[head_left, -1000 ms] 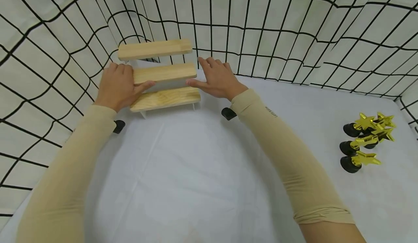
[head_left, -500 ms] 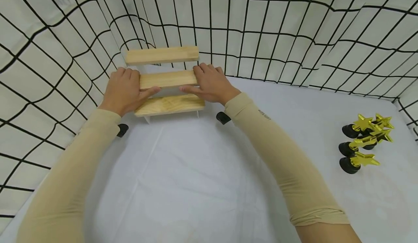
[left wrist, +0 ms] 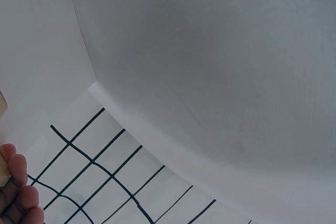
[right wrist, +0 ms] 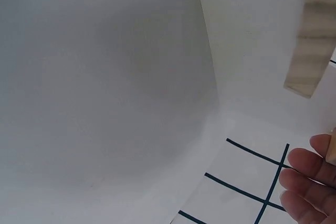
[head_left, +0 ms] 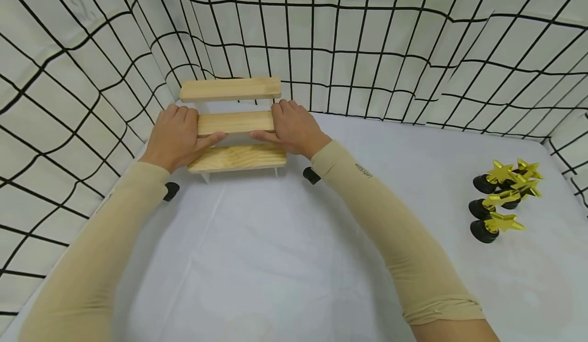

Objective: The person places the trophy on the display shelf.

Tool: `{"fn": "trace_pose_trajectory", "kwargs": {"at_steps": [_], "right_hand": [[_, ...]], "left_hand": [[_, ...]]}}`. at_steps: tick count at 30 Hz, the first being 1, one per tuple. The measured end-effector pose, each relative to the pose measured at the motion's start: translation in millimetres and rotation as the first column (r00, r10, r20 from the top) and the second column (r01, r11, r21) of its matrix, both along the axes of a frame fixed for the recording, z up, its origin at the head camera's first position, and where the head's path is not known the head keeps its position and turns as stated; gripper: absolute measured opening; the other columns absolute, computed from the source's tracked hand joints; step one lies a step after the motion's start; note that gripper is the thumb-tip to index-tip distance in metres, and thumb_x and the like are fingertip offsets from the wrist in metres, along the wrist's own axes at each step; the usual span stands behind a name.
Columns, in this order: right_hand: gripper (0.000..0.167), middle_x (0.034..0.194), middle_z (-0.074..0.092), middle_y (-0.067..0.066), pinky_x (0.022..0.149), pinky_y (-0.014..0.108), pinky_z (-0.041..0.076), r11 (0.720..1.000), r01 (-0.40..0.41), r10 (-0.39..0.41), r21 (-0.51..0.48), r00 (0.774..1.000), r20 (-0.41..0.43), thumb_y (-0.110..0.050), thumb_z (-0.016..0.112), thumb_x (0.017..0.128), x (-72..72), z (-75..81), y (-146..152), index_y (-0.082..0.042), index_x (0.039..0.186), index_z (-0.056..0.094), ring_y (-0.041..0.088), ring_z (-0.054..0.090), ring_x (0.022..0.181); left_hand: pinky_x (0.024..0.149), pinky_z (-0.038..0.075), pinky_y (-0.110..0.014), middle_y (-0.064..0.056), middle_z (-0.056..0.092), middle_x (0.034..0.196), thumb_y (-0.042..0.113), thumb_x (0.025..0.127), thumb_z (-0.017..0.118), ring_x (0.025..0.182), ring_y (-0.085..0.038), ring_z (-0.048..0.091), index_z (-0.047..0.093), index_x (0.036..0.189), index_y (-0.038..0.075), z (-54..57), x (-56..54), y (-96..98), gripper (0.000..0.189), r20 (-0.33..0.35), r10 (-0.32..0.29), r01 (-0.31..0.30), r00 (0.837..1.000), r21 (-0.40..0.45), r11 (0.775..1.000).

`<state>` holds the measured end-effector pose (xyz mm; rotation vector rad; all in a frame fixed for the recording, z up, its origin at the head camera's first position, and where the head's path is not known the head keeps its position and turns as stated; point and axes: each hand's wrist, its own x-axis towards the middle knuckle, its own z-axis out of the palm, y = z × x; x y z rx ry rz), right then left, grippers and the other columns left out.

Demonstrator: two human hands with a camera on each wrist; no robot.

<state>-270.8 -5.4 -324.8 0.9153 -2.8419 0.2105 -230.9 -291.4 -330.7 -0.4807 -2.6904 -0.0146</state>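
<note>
A three-step wooden display stand (head_left: 236,122) with pale boards and white supports stands in the back left corner in the head view. My left hand (head_left: 174,135) grips the left end of its middle board, thumb along the front edge. At the right end of that board, my right hand (head_left: 296,130) holds on in the same way. In the left wrist view, curled fingers (left wrist: 23,187) show at the lower left corner. The right wrist view has fingertips (right wrist: 310,177) against a board's end, with another board (right wrist: 312,35) above. Palms are hidden.
Several gold star trophies (head_left: 503,222) with black bases lie grouped on the white tabletop (head_left: 275,260) at the right. Black wire grid panels (head_left: 340,51) with white behind them border the table at the back and left.
My right hand has moved left from beside the stand and taken hold of the middle board's right end. The stand has turned slightly straighter. The left hand keeps its grip.
</note>
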Motion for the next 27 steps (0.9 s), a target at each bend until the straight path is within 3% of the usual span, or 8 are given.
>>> {"fn": "trace_pose_trajectory", "kwargs": {"at_steps": [4, 7, 16, 27], "right_hand": [[0.078, 0.097, 0.06, 0.008, 0.085, 0.038, 0.052, 1.0, -0.001, 0.001, -0.015, 1.0, -0.02, -0.077, 0.048, 0.094, 3.6, -0.8, 3, -0.002, 0.111, 0.057, 0.024, 0.055, 0.09], [0.076, 0.094, 0.058, 0.008, 0.082, 0.037, 0.052, 1.0, 0.004, -0.005, -0.019, 0.999, -0.038, -0.077, 0.049, 0.093, 5.2, -1.5, 7, -0.002, 0.109, 0.057, 0.024, 0.055, 0.088], [0.075, 0.102, 0.063, 0.009, 0.081, 0.036, 0.051, 1.0, 0.006, -0.005, 0.012, 0.997, -0.078, -0.078, 0.045, 0.094, 9.7, -3.9, 15, -0.005, 0.104, 0.056, 0.024, 0.056, 0.09], [0.074, 0.087, 0.054, 0.006, 0.077, 0.033, 0.045, 0.999, 0.034, -0.035, -0.025, 0.997, -0.07, -0.077, 0.048, 0.094, 22.4, -10.2, 34, -0.004, 0.102, 0.056, 0.023, 0.051, 0.082]], "left_hand": [[0.077, 0.04, -0.048, -0.027, 0.063, 0.081, 0.074, 0.093, 0.052, 0.079, -0.04, 0.052, 0.054, 0.088, -0.007, -1.9, -0.2, 1.0, 0.082, -0.039, -0.025, 0.024, 0.999, -0.012, 1.0], [0.078, 0.04, -0.048, -0.026, 0.062, 0.079, 0.073, 0.092, 0.053, 0.078, -0.04, 0.05, 0.054, 0.087, -0.008, -2.3, -1.0, 3.0, 0.081, -0.049, -0.036, 0.035, 0.998, -0.022, 0.999], [0.082, 0.043, -0.054, -0.029, 0.063, 0.086, 0.066, 0.091, 0.061, 0.085, -0.044, 0.052, 0.055, 0.091, -0.01, -1.8, 4.7, 11.6, 0.076, -0.027, -0.012, 0.012, 1.0, -0.019, 1.0], [0.082, 0.046, -0.057, -0.03, 0.064, 0.091, 0.061, 0.09, 0.067, 0.093, -0.046, 0.054, 0.057, 0.096, -0.011, -1.2, 14.4, 31.0, 0.073, 0.02, -0.03, 0.03, 0.999, 0.006, 1.0]]}}
